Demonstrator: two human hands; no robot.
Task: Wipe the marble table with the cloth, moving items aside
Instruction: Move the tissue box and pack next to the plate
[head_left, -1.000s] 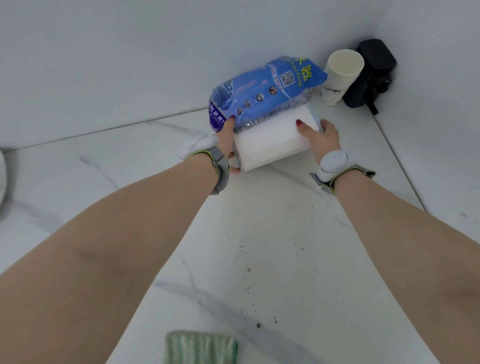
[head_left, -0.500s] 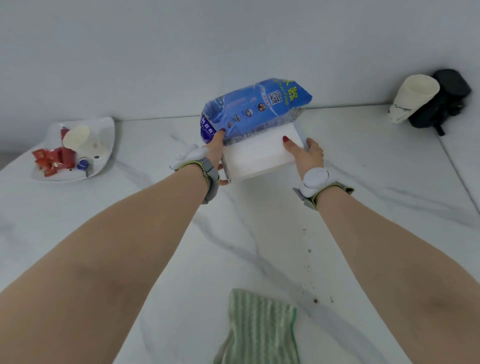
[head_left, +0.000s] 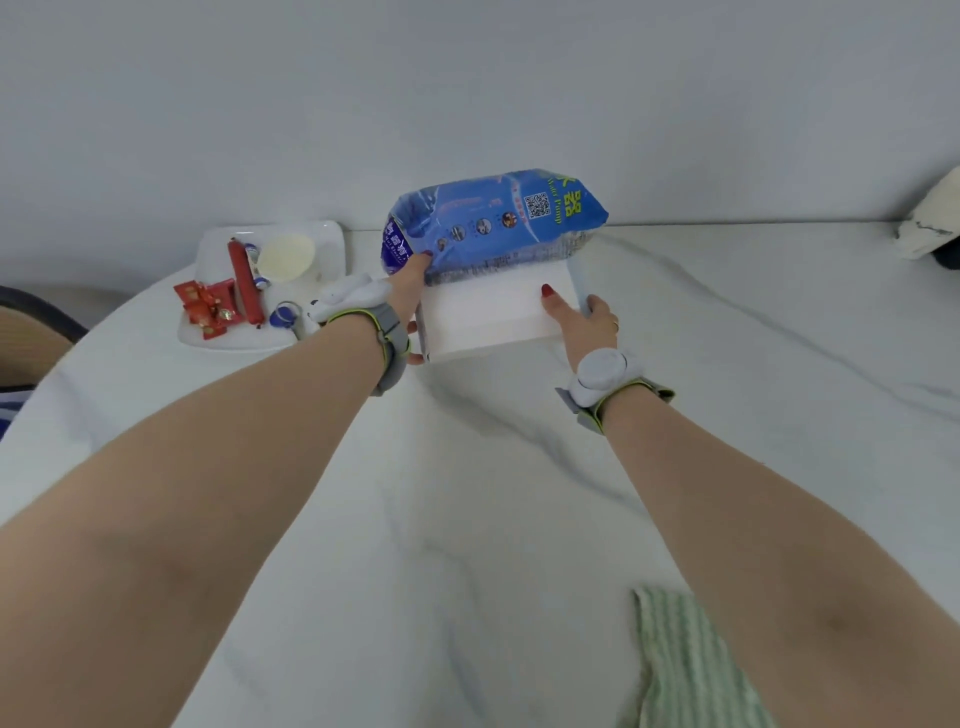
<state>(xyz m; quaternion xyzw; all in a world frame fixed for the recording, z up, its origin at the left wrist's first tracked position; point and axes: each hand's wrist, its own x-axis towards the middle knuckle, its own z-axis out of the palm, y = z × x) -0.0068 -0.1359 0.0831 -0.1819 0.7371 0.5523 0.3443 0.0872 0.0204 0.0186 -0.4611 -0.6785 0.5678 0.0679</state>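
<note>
Both hands clamp the white box (head_left: 488, 317) from either side: the left hand (head_left: 402, 299) grips its left end with a thumb laid up against the blue packet (head_left: 493, 218) stacked on top, and the right hand (head_left: 579, 319) holds the right end with its thumb over the top face and its fingers down the far side. Neither hand holds anything else.

Whether the box rests on the marble table (head_left: 467, 493) or sits just above it cannot be told; a soft shadow lies below its near edge. The blue packet lies loose on the box, overhanging it at both ends.

Taking the box as the landmark: the white tray (head_left: 218, 340) of red wrappers and small items lies just to its left, close to the left wrist. A paper cup (head_left: 930, 231) is well off to its right, at the frame's edge against the wall. The green striped cloth (head_left: 680, 660) lies on the table well on the near side of the box, partly under the right forearm, untouched.

The step in hand looks like moving items aside, box and packet carried as one stack. Next it should be set down level beside the tray without nudging it, so the packet does not slide off. Then a hand must come back for the cloth, as wiping is not yet begun.
</note>
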